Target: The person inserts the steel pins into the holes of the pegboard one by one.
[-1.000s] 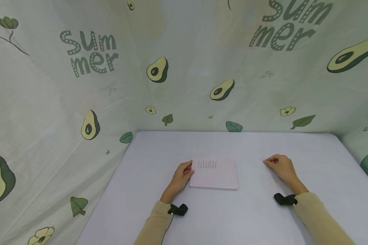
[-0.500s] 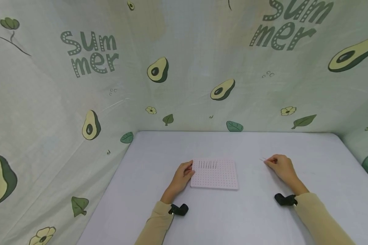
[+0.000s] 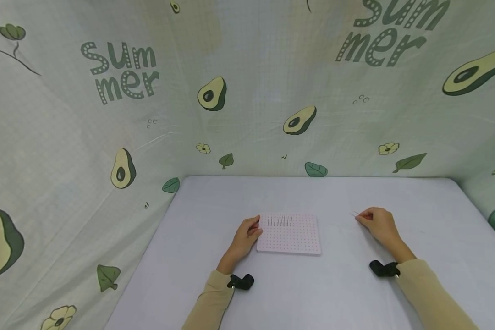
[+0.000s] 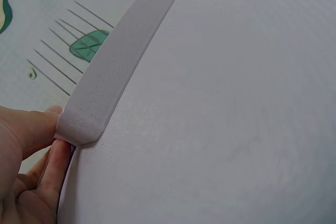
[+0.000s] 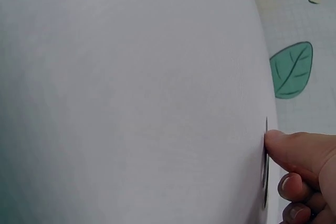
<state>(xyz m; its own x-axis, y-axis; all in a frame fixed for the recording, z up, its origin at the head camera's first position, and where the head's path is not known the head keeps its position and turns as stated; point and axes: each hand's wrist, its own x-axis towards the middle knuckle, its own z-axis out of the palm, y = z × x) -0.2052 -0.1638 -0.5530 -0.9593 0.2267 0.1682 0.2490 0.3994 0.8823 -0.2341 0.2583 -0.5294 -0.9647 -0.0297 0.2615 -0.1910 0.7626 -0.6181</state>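
Note:
A pale pink board with rows of small holes lies on the table. Several thin dark needles stand upright in a row at its back left. My left hand grips the board's left edge; in the left wrist view, thumb and fingers meet at the corner of its thick side. Off to the board's right, my right hand pinches at a thin needle close over the tabletop. Its thumb presses by the needle, other fingers curled underneath. A second thin line runs beside it.
The white table has a straight back edge. Behind and to the left hangs a pale cloth printed with avocados and leaves. A black wrist camera sits on the left wrist, another black camera on the right.
Both hands stay almost where they were. The thin lines at the right fingertips show slightly farther out from the fingers than a second ago; the whole view has shifted a little.

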